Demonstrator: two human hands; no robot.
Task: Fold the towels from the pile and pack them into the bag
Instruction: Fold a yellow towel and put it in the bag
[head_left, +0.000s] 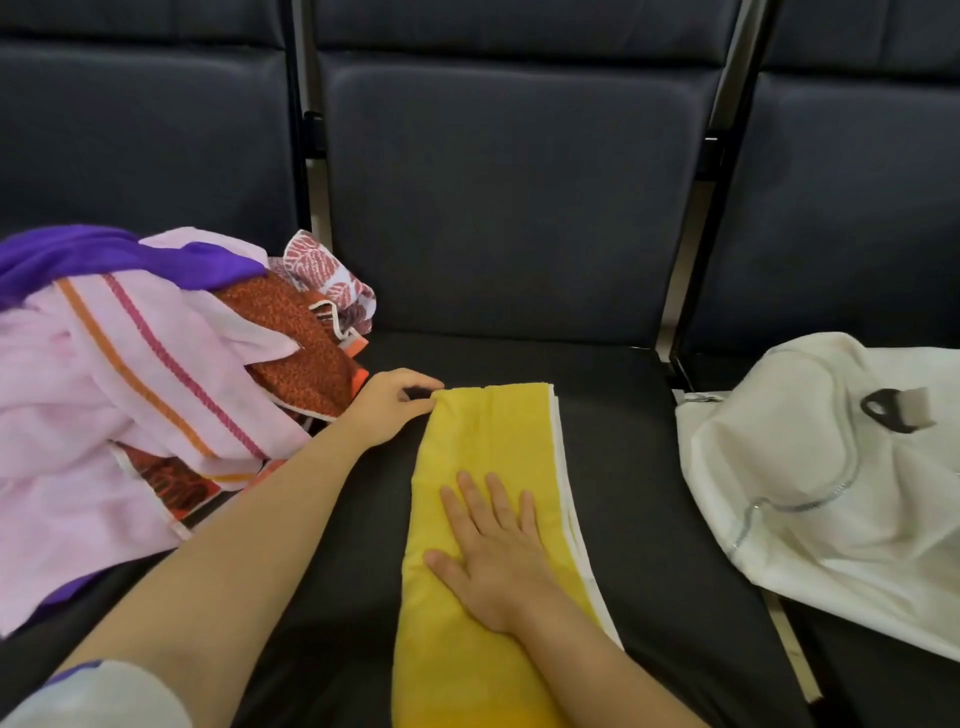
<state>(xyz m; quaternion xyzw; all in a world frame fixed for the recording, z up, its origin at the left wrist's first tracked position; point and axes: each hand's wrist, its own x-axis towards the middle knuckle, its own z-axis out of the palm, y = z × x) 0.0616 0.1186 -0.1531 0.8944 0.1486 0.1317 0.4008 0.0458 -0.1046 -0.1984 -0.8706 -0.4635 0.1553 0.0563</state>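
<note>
A yellow towel (483, 447) with a white edge lies folded into a long strip on the middle seat, running from the seat's back toward me. My left hand (389, 405) pinches its far left corner. My right hand (493, 545) presses flat on the strip's middle, fingers straight. The pile of towels (130, 389) sits on the left seat: pink striped, purple, and rust-red patterned cloths heaped together. The white bag (831, 493) lies slumped on the right seat, with a dark zipper pull near its top.
Three dark padded seats (623, 467) stand side by side with upright backrests behind. Narrow gaps with metal frames separate them. Bare seat cushion shows on both sides of the yellow strip.
</note>
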